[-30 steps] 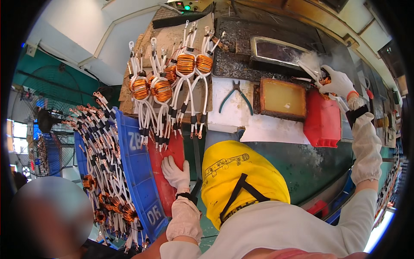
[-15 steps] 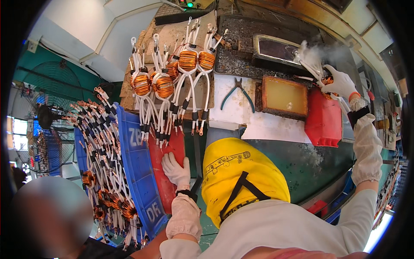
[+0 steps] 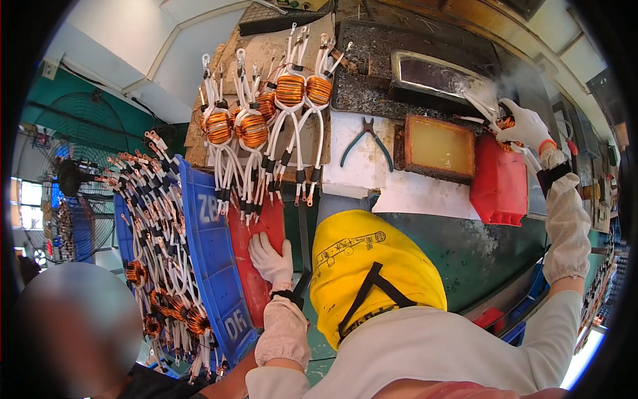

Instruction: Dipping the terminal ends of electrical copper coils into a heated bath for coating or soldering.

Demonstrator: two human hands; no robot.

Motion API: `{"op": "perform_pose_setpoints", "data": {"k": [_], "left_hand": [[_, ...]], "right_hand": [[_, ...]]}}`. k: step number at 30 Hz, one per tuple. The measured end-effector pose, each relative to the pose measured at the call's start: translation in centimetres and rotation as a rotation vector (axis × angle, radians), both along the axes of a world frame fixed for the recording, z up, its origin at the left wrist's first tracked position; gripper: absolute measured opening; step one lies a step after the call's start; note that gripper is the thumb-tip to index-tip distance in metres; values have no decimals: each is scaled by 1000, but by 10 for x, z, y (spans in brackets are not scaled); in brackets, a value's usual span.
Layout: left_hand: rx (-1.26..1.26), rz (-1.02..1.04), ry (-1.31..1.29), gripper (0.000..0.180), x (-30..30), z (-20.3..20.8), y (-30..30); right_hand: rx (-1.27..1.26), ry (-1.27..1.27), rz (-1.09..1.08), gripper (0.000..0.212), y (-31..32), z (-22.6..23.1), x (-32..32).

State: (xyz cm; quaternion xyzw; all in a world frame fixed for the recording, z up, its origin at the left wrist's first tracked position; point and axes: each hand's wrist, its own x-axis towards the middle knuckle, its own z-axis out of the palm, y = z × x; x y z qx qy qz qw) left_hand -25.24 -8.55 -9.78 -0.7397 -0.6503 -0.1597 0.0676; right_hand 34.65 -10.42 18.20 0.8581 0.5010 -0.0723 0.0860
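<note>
A worker's gloved left hand rests flat and open on a red tray beside a blue crate of copper-wound coils. Farther across the table, the gloved right hand closes its grip on a coil, leads dipped toward the smoking solder pot. The coil looks stiff and fairly heavy, best held by its wound body; white leads flex.
</note>
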Motion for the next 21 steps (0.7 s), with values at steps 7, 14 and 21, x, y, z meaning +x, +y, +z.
{"op": "perform_pose_setpoints", "data": {"k": [7, 14, 21], "left_hand": [[13, -11, -5, 65, -1, 0, 0], [16, -13, -10, 66, 1, 1, 0], [12, -9, -4, 66, -1, -1, 0]], "right_hand": [[-11, 3, 2, 84, 1, 0, 0], [-25, 1, -1, 85, 1, 1, 2], [-20, -13, 4, 86, 0, -1, 3]]}}
